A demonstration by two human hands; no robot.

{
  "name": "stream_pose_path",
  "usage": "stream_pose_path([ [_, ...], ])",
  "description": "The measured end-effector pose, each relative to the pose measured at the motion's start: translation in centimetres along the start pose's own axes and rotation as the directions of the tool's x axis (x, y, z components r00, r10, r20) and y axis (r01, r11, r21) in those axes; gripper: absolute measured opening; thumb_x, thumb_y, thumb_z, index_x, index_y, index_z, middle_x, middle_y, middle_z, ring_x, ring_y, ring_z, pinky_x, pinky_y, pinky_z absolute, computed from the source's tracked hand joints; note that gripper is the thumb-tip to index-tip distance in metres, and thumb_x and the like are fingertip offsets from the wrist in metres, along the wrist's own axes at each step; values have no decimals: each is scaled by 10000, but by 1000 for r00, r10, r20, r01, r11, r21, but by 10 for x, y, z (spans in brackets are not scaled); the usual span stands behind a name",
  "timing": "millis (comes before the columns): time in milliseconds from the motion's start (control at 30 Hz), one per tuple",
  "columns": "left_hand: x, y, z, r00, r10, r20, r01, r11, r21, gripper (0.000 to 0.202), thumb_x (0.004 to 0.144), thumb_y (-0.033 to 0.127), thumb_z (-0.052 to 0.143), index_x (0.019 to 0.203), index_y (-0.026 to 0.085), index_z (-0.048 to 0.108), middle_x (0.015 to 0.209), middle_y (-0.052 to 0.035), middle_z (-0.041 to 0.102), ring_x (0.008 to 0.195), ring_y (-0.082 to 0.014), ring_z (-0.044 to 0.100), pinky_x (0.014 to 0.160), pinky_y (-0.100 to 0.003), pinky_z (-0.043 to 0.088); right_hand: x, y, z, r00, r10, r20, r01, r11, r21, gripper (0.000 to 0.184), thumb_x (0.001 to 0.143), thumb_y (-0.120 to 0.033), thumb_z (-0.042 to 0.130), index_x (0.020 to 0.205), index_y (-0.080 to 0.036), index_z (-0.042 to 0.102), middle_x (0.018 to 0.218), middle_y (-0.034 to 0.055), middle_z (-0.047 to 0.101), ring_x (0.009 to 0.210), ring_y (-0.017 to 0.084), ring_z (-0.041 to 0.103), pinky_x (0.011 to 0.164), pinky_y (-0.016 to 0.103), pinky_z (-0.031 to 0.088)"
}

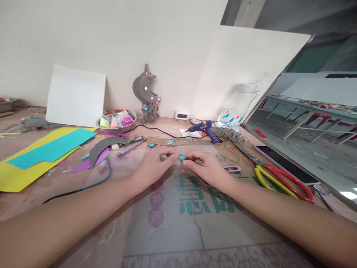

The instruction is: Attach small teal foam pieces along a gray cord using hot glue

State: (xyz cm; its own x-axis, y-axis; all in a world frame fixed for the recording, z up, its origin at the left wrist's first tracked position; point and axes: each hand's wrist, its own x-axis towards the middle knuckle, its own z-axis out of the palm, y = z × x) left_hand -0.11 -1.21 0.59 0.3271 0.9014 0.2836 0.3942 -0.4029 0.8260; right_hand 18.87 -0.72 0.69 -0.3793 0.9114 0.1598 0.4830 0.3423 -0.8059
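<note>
Between the fingertips of my left hand (160, 163) and my right hand (208, 165) is a small teal foam piece (182, 158). Both hands pinch it, the left from one side and the right from the other; the fingers hide part of its outline. A thin grey yarn (198, 225) trails over the printed plastic sheet (167, 238) below my hands. Just beyond them, on a cardboard strip (189, 142), lie a teal heart (170, 142) and another small teal piece (151, 145).
A blue glue gun (205, 129), yarn bundle (230, 134), scissors (279, 178) and phone (286, 163) lie to the right. Leftward are teal foam (52, 149), a grey felt arc (103, 149) and a bowl (117, 128) of pompoms. A moon ornament (142, 87) stands against the wall.
</note>
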Motion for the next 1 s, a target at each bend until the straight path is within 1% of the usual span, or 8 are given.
stream_pose_path([
  [100,0,0,1,1000,9,12,-9,1000,-4,259,865,350,468,786,187,654,862,-2,686,857,-161,596,789,-263,437,-1,-2,1,1000,-17,-2,17,999,-40,213,823,-338,534,706,-169,588,629,-21,495,609,111,441,580,232,370],
  [233,1,-1,3,998,-3,67,0,999,47,289,864,362,458,724,180,632,729,9,652,734,-154,581,683,-260,442,-1,-1,1,999,-15,-32,15,1000,-12,225,843,-370,504,746,-175,562,639,-21,511,585,109,447,557,232,371],
  [300,1,-1,3,996,-6,85,0,998,66,302,859,379,465,716,180,641,703,9,641,709,-154,576,660,-263,440,-1,1,0,999,-26,-42,25,1000,-15,239,851,-384,490,751,-175,548,642,-21,506,583,109,450,555,233,369],
  [467,0,-1,2,996,68,50,-68,998,-10,235,853,342,495,916,203,674,942,-14,696,888,-175,601,770,-280,459,-1,3,1,998,-55,-31,54,998,-41,241,861,-375,482,751,-171,550,644,-21,509,604,110,460,573,234,375],
  [600,0,-2,1,995,73,66,-73,997,-2,235,861,317,467,861,191,665,901,-13,698,872,-174,605,796,-293,452,-1,1,1,998,-62,-26,60,996,-71,231,856,-367,493,744,-173,546,633,-22,511,588,107,448,554,229,364],
  [700,0,-3,1,996,49,74,-52,998,37,226,853,310,469,822,186,655,856,-4,690,834,-167,602,772,-283,443,-1,0,1,998,-57,-14,55,994,-89,222,855,-364,494,749,-176,543,628,-25,514,575,105,444,542,227,358],
  [867,1,-1,2,996,46,82,-53,996,76,246,858,302,436,759,180,626,781,6,662,768,-155,585,723,-273,430,-2,0,1,998,-66,-10,65,993,-102,216,865,-357,489,769,-175,558,654,-18,534,606,111,472,572,230,375],
  [1000,0,-1,2,996,36,83,-41,997,64,281,864,327,411,778,182,636,788,2,661,763,-156,578,708,-270,438,-2,1,1,997,-72,-30,68,992,-102,237,869,-367,483,759,-173,560,661,-15,544,613,115,476,584,236,380],
])
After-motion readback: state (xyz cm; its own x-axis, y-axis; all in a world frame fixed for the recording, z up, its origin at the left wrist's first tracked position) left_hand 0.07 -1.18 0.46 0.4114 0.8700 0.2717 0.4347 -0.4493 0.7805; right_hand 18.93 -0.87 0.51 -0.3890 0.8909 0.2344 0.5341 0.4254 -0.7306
